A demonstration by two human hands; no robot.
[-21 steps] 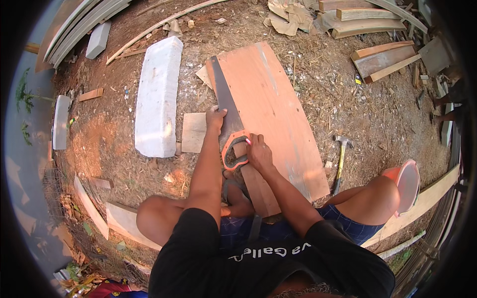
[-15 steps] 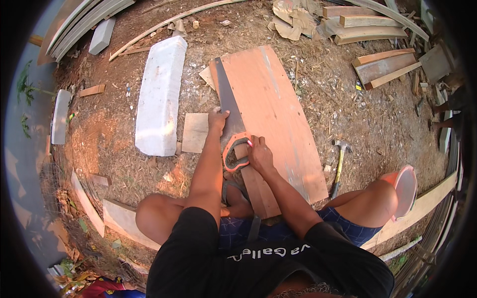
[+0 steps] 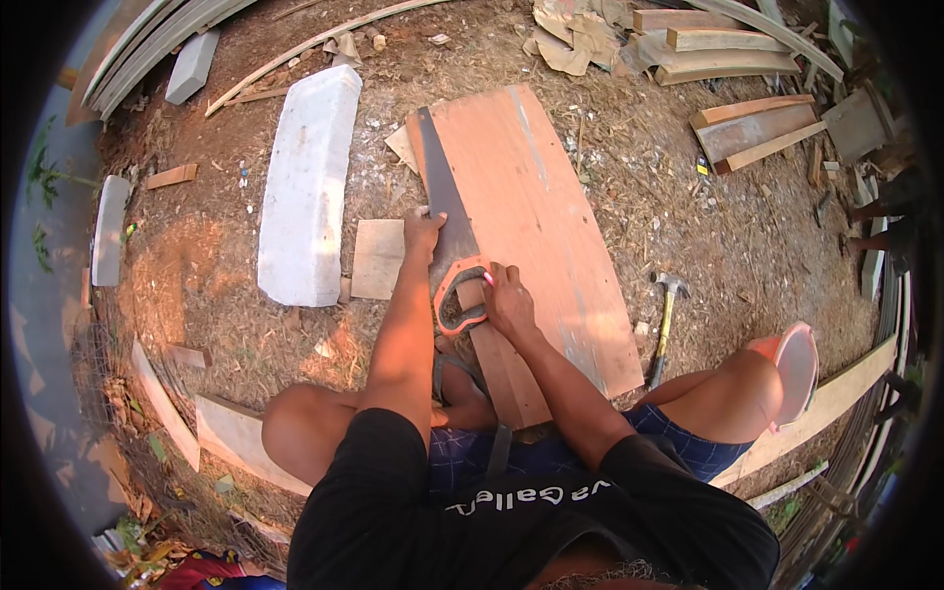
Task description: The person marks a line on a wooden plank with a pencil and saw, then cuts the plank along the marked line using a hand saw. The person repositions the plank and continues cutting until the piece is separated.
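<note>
A handsaw lies flat along the left side of a plywood panel (image 3: 541, 226), its dark blade (image 3: 447, 197) pointing away from me and its orange-and-black handle (image 3: 458, 320) nearest me. My left hand (image 3: 423, 231) grips the blade at its left edge, thumb on top. My right hand (image 3: 509, 305) is closed round a thin pink-and-white marker (image 3: 489, 278), just right of the saw handle, on the panel. Right of the panel lies a hammer (image 3: 663, 329) with a yellow handle. My crossed legs are below.
A white block (image 3: 305, 182) and a square offcut (image 3: 374, 261) lie left of the panel. A pink bucket (image 3: 796, 354) is by my right knee. Timber pieces (image 3: 723, 44) and a box-like wooden piece (image 3: 747, 136) lie at upper right, near another person's legs (image 3: 875, 241).
The whole scene shifts slightly left in the picture. My hands stay at the saw and panel, with little visible movement relative to them.
</note>
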